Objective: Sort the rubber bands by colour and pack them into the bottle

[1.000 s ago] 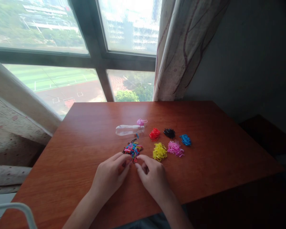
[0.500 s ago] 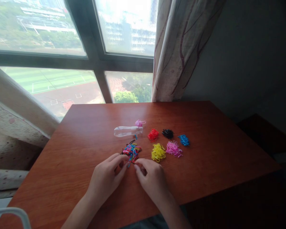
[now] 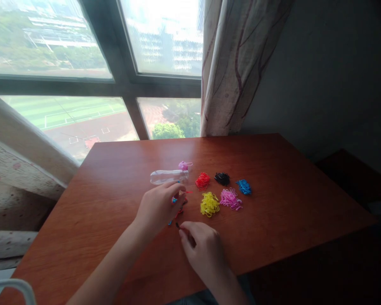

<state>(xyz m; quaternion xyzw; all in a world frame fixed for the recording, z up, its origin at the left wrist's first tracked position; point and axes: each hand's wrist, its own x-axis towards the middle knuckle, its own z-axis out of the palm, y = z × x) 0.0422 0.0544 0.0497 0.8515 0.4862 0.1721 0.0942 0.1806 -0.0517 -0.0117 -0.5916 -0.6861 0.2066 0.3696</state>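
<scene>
On the red-brown table (image 3: 273, 212), my left hand (image 3: 157, 207) lies over a mixed pile of coloured rubber bands (image 3: 179, 202), hiding most of it; its fingers curl onto the bands. Nearer to me, my right hand (image 3: 203, 245) is pinched on a small dark band (image 3: 178, 225). Sorted heaps lie to the right: red (image 3: 202, 180), black (image 3: 222, 178), blue (image 3: 244, 186), yellow (image 3: 209, 203) and pink (image 3: 230, 198). A clear plastic bottle (image 3: 167, 176) lies on its side just beyond my left hand, with its pink cap (image 3: 184, 164) beside it.
A window (image 3: 82, 63) runs behind the table and a patterned curtain (image 3: 235, 63) hangs at the back right. A cushioned seat (image 3: 12, 186) sits to the left. A dark wall and a low dark surface (image 3: 352, 178) lie to the right.
My left hand has moved forward onto the mixed pile, covering it. My right hand has drawn back slightly toward me with a small dark band.
</scene>
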